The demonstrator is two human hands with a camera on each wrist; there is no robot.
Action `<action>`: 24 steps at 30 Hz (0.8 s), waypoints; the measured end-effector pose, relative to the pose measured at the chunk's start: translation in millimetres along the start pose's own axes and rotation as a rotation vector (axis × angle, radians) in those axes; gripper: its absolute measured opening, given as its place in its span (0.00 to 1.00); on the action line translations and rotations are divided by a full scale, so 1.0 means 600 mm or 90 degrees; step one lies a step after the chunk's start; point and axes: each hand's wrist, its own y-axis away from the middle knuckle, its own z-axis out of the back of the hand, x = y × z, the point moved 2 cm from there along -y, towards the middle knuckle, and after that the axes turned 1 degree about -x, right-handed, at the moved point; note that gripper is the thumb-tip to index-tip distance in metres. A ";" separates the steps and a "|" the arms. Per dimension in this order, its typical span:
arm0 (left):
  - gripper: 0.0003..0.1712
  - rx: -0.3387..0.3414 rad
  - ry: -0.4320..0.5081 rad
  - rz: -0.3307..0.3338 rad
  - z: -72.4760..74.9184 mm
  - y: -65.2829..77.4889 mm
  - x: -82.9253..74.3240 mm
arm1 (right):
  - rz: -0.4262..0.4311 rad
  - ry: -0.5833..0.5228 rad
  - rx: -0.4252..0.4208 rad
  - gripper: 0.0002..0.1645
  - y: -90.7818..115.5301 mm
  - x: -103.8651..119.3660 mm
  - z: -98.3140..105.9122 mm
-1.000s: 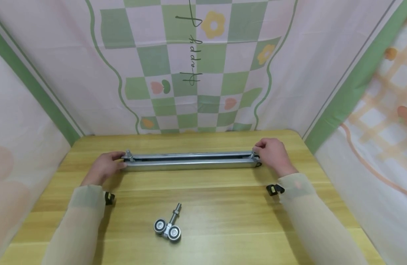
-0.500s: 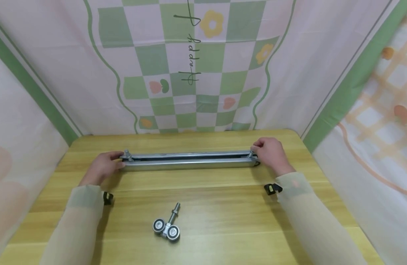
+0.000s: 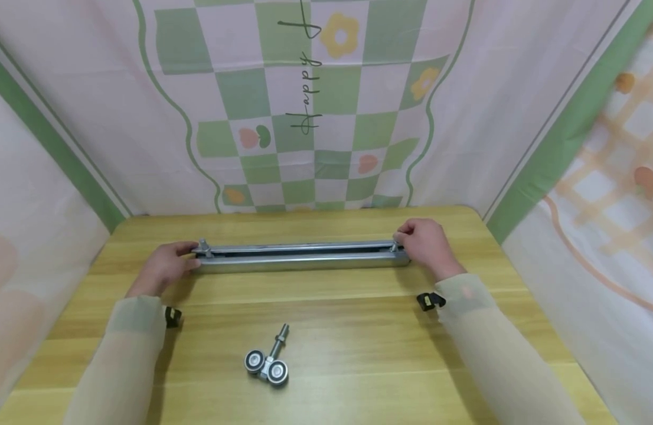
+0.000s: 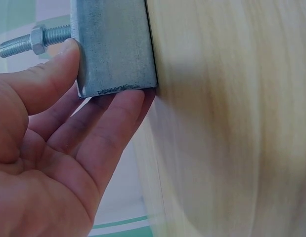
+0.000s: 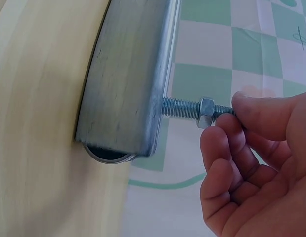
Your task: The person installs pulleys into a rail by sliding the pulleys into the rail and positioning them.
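A long galvanised steel channel rail (image 3: 300, 261) lies crosswise on the table, its slot facing up. My left hand (image 3: 164, 267) grips the rail's left end, thumb at the slot edge and fingers against the end face. Beside that thumb, a threaded bolt with a nut (image 4: 38, 40) rises from the slot. At the other end, my right hand (image 3: 426, 245) pinches the tip of a roller trolley's bolt (image 5: 180, 107) between thumb and curled fingers. Below it, part of the trolley's wheel (image 5: 106, 157) peeks out of the rail's end; the rest is hidden inside.
A loose roller trolley (image 3: 267, 367) with two visible wheels and a nutted bolt lies on the wooden table (image 3: 348, 342), nearer to me than the rail. Patterned fabric (image 3: 337, 136) hangs behind the table and at both sides.
My right hand has moved slightly left, sliding the bolt along the slot. The wheel at the right end has gone deeper into the rail. My left hand stays at its end.
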 end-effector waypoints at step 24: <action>0.34 -0.003 0.018 0.005 0.000 0.001 -0.002 | 0.024 -0.022 0.004 0.10 -0.005 0.030 -0.025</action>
